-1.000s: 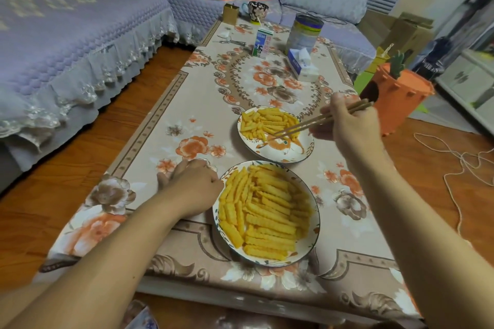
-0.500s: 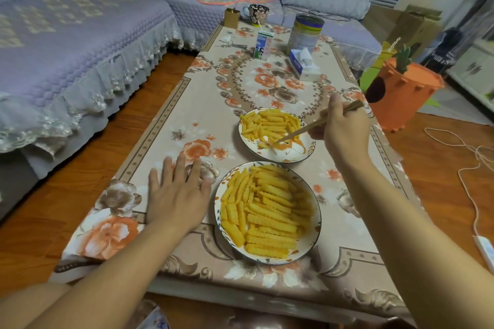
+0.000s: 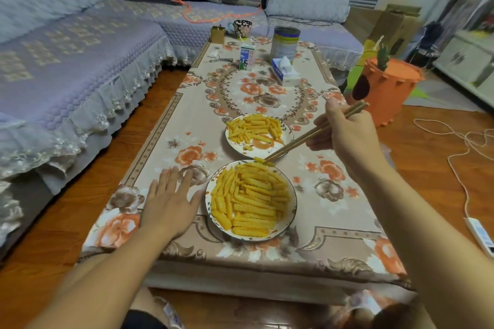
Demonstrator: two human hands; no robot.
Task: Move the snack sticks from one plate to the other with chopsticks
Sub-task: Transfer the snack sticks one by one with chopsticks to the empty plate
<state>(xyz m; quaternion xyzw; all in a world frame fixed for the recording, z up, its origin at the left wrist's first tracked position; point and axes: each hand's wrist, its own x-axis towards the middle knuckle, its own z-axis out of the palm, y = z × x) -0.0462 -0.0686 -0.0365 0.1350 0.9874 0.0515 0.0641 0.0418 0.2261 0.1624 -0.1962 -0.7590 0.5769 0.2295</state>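
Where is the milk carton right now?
In the head view, the milk carton stands upright at the table's far end, just left of the metal can and tissue pack.

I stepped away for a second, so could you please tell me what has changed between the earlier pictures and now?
The chopsticks in the right hand left the far plate with one snack stick pinched at their tips, and it now hangs over the far rim of the near plate. The left hand, a fist a second ago, lies flat on the tablecloth. Both plates stayed put.
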